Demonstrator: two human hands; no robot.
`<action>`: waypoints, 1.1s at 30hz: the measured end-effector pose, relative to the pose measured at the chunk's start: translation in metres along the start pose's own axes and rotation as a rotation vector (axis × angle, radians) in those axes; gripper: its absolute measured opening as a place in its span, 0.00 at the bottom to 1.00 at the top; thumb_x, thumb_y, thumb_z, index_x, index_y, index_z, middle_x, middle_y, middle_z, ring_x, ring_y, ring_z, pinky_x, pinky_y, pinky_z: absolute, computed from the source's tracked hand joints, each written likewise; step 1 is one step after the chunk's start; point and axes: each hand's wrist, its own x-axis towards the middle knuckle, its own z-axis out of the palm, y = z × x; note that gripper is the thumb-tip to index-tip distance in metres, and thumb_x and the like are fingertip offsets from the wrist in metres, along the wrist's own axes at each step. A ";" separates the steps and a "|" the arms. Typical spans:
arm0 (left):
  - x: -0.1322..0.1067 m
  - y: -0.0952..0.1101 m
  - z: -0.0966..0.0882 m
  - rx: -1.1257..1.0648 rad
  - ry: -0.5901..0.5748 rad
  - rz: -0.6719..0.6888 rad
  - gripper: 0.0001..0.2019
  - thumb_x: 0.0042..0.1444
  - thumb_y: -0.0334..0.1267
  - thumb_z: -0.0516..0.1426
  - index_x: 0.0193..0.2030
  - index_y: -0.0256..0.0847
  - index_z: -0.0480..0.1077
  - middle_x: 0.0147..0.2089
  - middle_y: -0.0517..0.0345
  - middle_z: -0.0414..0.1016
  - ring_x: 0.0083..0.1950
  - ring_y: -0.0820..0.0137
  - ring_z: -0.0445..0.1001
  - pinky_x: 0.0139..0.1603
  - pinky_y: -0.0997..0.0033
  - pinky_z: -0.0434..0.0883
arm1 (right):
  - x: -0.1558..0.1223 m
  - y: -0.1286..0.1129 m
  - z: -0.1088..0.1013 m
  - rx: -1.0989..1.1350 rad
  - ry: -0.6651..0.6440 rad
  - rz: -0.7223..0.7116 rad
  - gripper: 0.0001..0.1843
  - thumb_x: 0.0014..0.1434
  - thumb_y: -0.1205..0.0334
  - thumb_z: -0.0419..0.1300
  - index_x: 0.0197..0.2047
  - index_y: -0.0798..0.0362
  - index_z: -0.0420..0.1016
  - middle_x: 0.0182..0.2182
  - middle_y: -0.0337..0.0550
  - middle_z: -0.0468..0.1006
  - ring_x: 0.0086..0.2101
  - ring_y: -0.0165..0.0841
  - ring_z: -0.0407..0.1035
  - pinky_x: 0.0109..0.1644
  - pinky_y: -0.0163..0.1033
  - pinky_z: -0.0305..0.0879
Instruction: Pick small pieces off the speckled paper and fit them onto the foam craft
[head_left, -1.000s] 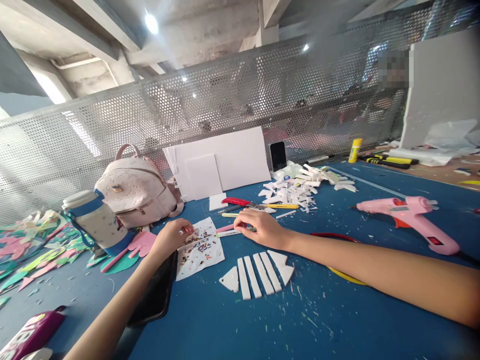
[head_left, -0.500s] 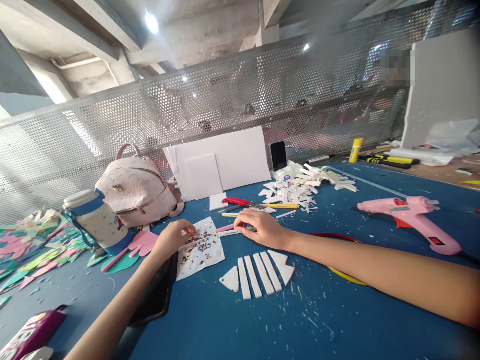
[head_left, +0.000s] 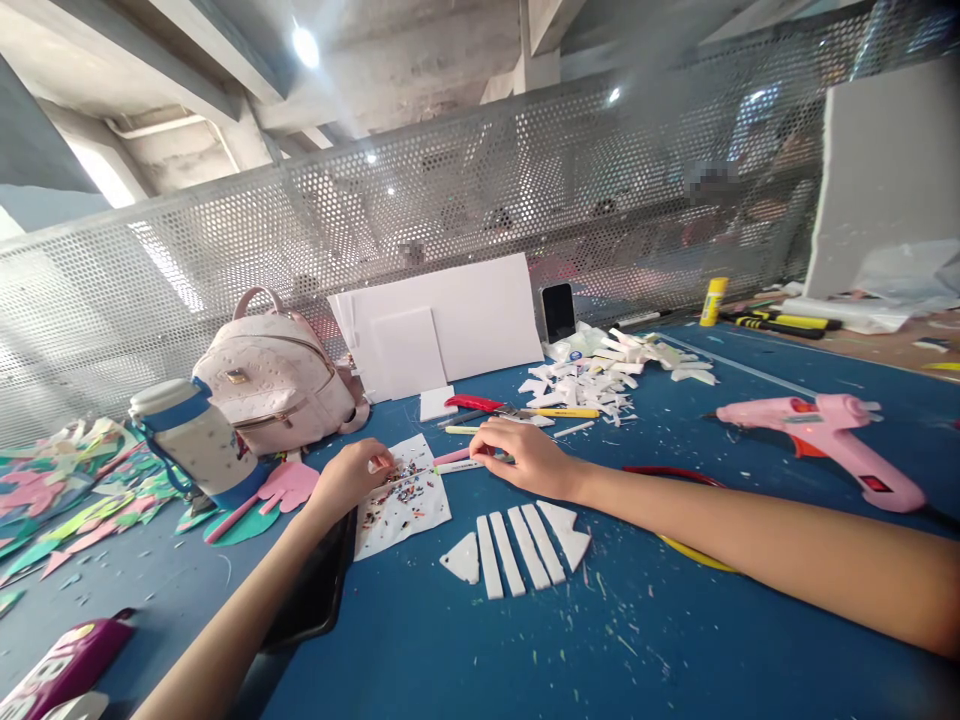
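Note:
My left hand [head_left: 351, 476] is closed, fingertips pinched together over a white sheet of paper [head_left: 409, 520] scattered with small multicoloured bits. Whatever lies in the pinch is too small to make out. A thin line runs across the sheet from there; I cannot tell if it is a crease or a thread. My right hand [head_left: 529, 458] is closed with curled fingers beside a pink stick [head_left: 451, 459] and a white pen [head_left: 456, 467]; its grip is hidden. White foam pieces [head_left: 517, 550] lie nearer me in a fish shape, with a pointed head, several strips and a tail.
Red-handled pliers [head_left: 474, 403], a yellow pen [head_left: 566, 412] and white foam scraps [head_left: 592, 375] lie beyond my right hand. A pink glue gun [head_left: 832, 435] is at right. A dark tablet-like slab [head_left: 315, 600] lies under my left forearm, near a bottle [head_left: 195, 440] and backpack [head_left: 274, 375].
Both hands stay almost in place. The left fingertips have shifted slightly over the paper, and the view has moved a little.

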 end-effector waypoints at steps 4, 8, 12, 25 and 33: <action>0.000 -0.001 -0.001 -0.013 0.026 0.008 0.07 0.50 0.37 0.55 0.31 0.41 0.75 0.34 0.55 0.79 0.36 0.64 0.76 0.36 0.69 0.67 | 0.000 -0.001 0.000 0.014 0.004 -0.003 0.08 0.69 0.62 0.52 0.39 0.51 0.71 0.35 0.42 0.75 0.38 0.32 0.67 0.42 0.38 0.63; 0.001 0.002 -0.005 -0.041 0.075 0.016 0.04 0.49 0.35 0.55 0.29 0.41 0.72 0.31 0.56 0.79 0.34 0.66 0.75 0.35 0.70 0.66 | 0.001 -0.002 -0.001 0.012 0.006 -0.003 0.08 0.68 0.62 0.52 0.39 0.51 0.71 0.35 0.42 0.75 0.37 0.32 0.67 0.42 0.38 0.62; 0.001 0.005 -0.008 -0.082 0.090 0.028 0.05 0.48 0.34 0.55 0.28 0.41 0.72 0.30 0.57 0.78 0.32 0.67 0.75 0.35 0.71 0.67 | 0.001 -0.002 -0.001 0.004 0.007 -0.006 0.08 0.68 0.62 0.53 0.39 0.51 0.71 0.34 0.41 0.75 0.37 0.32 0.67 0.42 0.38 0.62; 0.003 -0.004 -0.001 -0.135 0.130 0.057 0.08 0.52 0.36 0.54 0.34 0.41 0.74 0.34 0.57 0.79 0.36 0.66 0.76 0.38 0.71 0.69 | 0.000 -0.001 0.000 0.006 0.014 -0.013 0.08 0.68 0.62 0.52 0.39 0.52 0.72 0.35 0.43 0.75 0.37 0.32 0.67 0.41 0.37 0.62; 0.003 0.000 -0.002 -0.153 0.148 -0.009 0.11 0.55 0.42 0.56 0.34 0.42 0.78 0.35 0.55 0.82 0.36 0.64 0.77 0.39 0.69 0.69 | 0.001 -0.001 0.000 0.002 0.006 -0.015 0.08 0.68 0.62 0.53 0.39 0.52 0.72 0.35 0.42 0.75 0.38 0.31 0.67 0.42 0.38 0.62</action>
